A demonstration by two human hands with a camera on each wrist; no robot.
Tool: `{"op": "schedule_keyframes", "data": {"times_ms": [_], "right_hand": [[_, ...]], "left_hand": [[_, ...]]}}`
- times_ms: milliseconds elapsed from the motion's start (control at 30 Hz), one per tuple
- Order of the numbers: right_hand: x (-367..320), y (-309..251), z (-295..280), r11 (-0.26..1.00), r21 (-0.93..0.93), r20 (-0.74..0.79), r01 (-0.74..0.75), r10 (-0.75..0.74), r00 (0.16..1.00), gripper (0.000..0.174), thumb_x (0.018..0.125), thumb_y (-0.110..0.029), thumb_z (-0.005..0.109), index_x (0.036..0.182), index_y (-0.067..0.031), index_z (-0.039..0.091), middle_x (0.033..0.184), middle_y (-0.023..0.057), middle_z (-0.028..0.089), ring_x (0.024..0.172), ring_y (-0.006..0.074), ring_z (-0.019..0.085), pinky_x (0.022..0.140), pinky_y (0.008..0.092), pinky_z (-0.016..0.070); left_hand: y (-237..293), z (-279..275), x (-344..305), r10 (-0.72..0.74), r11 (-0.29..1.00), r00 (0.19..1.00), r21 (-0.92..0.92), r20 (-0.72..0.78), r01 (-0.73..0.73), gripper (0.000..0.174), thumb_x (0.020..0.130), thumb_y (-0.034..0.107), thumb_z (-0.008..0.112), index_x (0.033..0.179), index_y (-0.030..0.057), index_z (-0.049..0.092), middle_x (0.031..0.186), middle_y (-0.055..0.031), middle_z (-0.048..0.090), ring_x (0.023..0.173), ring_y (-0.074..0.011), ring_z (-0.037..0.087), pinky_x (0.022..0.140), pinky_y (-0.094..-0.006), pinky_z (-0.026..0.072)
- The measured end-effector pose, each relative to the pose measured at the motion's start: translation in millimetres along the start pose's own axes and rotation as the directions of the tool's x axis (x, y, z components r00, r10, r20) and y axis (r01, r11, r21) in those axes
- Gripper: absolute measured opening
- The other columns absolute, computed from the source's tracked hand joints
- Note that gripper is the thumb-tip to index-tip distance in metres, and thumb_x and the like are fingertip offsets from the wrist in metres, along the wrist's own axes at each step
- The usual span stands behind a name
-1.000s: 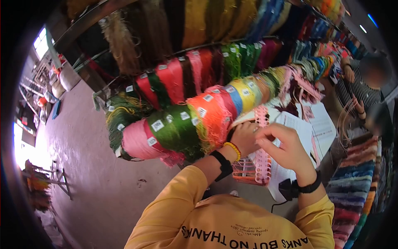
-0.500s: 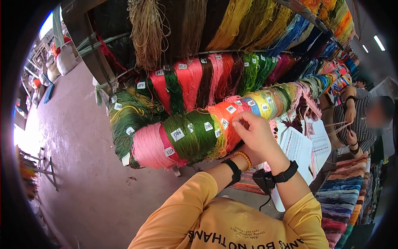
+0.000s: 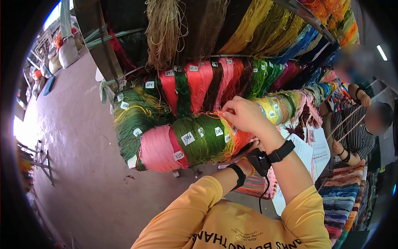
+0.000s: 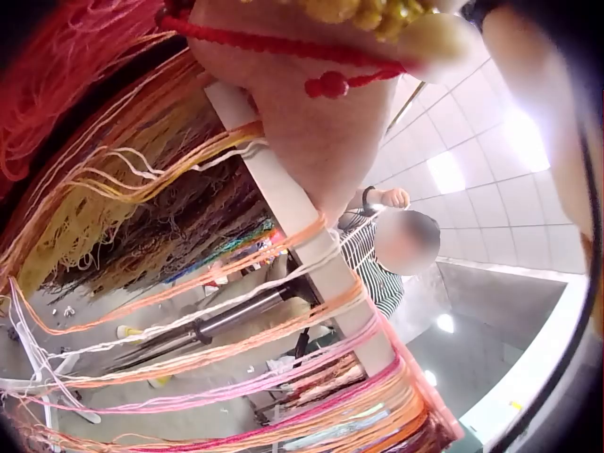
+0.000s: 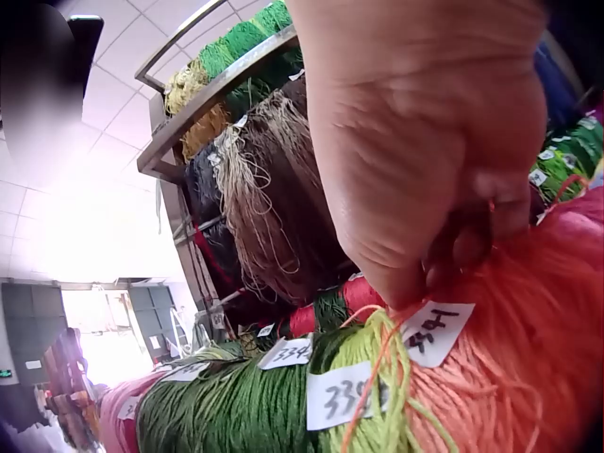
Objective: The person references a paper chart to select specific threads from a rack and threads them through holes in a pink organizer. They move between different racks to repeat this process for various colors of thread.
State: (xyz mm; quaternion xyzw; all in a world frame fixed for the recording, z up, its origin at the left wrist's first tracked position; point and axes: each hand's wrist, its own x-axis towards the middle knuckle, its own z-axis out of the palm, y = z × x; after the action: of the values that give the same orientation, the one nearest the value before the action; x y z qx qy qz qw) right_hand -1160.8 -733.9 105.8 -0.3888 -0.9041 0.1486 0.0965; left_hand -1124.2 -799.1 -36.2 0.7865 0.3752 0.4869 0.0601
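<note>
My right hand (image 3: 244, 116) reaches over the top of an orange thread hank (image 3: 241, 143) on the front rail. In the right wrist view its curled fingers pinch orange strands right at a paper number label (image 5: 439, 330). Below the right forearm my left hand (image 4: 316, 123) is mostly hidden in the head view. It holds a long perforated strip (image 4: 278, 184), white turning pink at its end, with its fingers out of sight. Orange, white and pink threads (image 4: 283, 274) are looped along the strip and trail off it.
Green hanks (image 3: 202, 139) and a pink hank (image 3: 157, 153), all labelled, fill the rail's near end. More hanks hang on racks (image 3: 248, 29) behind. Printed sheets (image 3: 317, 145) lie to the right. A person in a striped top (image 3: 354, 133) holds long strands beyond.
My right hand has moved from above the perforated strip up and left onto the orange hank. The left hand has stayed low, now mostly behind the right forearm. The head view has shifted.
</note>
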Motion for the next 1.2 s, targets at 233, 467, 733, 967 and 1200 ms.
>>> {"op": "schedule_keyframes", "data": {"times_ms": [233,467,733,967,1200], "right_hand": [[1,2,-12,0.918,0.392,-0.197,0.068,0.012,0.980,0.010,0.075,-0.013,0.060,0.075,-0.0035,0.059,0.083,0.0095,0.055,0.075,0.0222,0.055,0.067,0.0308,0.0442],[-24,-32,-70,0.336,0.942,-0.068,0.017,0.141,0.988,0.014,0.088,-0.015,0.048,0.087,-0.0040,0.056,0.080,0.0035,0.057,0.050,0.0044,0.044,0.047,0.0188,0.0360],[-146,-49,-220,-0.055,0.983,-0.183,0.176,-0.362,0.914,0.016,0.089,-0.017,0.045,0.083,-0.0042,0.053,0.073,0.0046,0.054,0.058,0.0123,0.051,0.057,0.0225,0.0440],[-370,13,-278,0.212,0.649,-0.671,0.731,-0.293,0.681,0.011,0.087,-0.017,0.050,0.089,-0.0066,0.053,0.083,0.0057,0.053,0.069,0.0136,0.050,0.063,0.0247,0.0429],[-584,109,-258,0.903,0.400,-0.867,0.158,0.429,-0.253,0.018,0.086,-0.018,0.051,0.096,-0.0033,0.055,0.089,0.0082,0.055,0.081,0.0167,0.052,0.075,0.0291,0.0426]], "left_hand": [[2,0,0,-0.003,1.000,0.999,-0.011,-0.042,0.003,0.031,0.073,0.032,0.051,0.091,0.0072,0.055,0.090,-0.0079,0.050,0.088,-0.0246,0.047,0.076,-0.0373,0.0351],[-4,35,-4,-0.013,0.983,0.993,0.181,0.115,-0.008,0.031,0.070,0.032,0.054,0.089,0.0071,0.057,0.091,-0.0070,0.050,0.092,-0.0237,0.045,0.080,-0.0365,0.0333],[15,8,10,-0.140,0.990,0.915,0.054,0.378,0.129,0.049,0.071,0.039,0.062,0.104,0.0049,0.055,0.108,-0.0095,0.051,0.102,-0.0261,0.043,0.089,-0.0406,0.0321],[24,11,13,-0.232,0.973,0.895,0.109,0.382,0.205,0.051,0.072,0.040,0.061,0.109,0.0040,0.054,0.118,-0.0191,0.044,0.111,-0.0326,0.038,0.090,-0.0454,0.0320],[3,29,27,-0.272,0.958,0.909,0.005,0.316,0.285,0.033,0.074,0.023,0.061,0.097,-0.0001,0.058,0.096,-0.0181,0.058,0.092,-0.0333,0.053,0.084,-0.0382,0.0406]]}}
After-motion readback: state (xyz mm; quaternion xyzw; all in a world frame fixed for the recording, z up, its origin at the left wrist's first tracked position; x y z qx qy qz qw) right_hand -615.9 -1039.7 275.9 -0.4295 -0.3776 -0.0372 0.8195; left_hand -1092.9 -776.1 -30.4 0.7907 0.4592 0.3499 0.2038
